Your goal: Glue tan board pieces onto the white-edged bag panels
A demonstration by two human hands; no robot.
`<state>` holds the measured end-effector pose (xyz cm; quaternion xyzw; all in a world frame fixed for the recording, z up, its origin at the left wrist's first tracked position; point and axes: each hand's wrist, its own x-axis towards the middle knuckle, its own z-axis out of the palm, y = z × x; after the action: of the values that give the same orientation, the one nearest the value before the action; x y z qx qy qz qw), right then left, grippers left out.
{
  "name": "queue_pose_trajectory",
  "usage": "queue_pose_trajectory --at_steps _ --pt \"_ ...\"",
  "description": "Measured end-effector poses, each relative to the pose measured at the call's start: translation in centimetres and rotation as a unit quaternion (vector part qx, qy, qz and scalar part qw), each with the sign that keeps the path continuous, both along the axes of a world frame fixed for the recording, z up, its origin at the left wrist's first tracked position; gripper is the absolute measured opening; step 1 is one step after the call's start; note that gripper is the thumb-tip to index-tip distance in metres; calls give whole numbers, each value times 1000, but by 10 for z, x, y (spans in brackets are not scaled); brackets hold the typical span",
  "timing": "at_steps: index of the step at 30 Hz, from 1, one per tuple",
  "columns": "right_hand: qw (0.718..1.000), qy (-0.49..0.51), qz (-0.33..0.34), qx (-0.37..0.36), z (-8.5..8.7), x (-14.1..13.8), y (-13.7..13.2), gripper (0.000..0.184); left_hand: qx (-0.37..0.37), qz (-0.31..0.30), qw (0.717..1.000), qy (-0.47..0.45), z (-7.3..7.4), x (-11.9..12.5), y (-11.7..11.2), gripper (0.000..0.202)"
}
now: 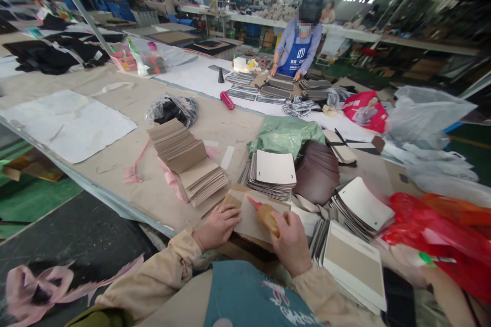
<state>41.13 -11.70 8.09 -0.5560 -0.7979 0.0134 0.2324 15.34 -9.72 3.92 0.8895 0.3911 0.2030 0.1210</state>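
My right hand [291, 242] is closed around an amber squeeze bottle [268, 218] with a red nozzle, which looks like a glue bottle. The nozzle points to the upper left, low over a flat beige piece [251, 225] lying on a cardboard box. On the left edge of that piece my left hand [218, 225] rests, its fingers laid out over the surface. A stack of brown card pieces [187, 163] lies just beyond my left hand. Behind the box stands a stack of white-topped panels [274, 167]. More panels with a beige strip [353, 260] are piled right of my right hand.
Dark brown pieces [317, 171] and a green plastic bag [286, 135] lie beyond the box. Red plastic bags [437, 235] are at the right. Across the table a co-worker in a blue apron [297, 56] handles grey pieces. Pink ribbon [38, 291] lies at lower left.
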Motion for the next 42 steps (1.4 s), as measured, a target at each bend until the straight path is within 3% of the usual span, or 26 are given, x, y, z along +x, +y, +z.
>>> queue_pose_trajectory --at_steps 10,16,21,29,36,39,42 --pt "994 21 -96 -42 8 38 -30 42 -4 -12 1000 0 -6 -2 1 34" --pt "986 11 -163 -29 9 66 -49 36 3 -12 1000 9 -10 -3 1 35" --pt "981 5 -194 -28 10 73 -55 31 8 -12 1000 10 -11 -3 2 35" --pt "982 37 -178 -39 8 62 -49 32 6 -10 1000 -1 -9 -3 1 34" --pt "981 144 -100 -86 5 9 -12 32 5 -18 1000 -3 -8 -3 2 34" --pt "937 289 -117 -158 3 -12 4 36 1 -16 1000 -16 -7 -3 2 34" --pt "817 483 -141 -281 4 -14 7 48 -10 0 999 -40 -6 -2 3 30"
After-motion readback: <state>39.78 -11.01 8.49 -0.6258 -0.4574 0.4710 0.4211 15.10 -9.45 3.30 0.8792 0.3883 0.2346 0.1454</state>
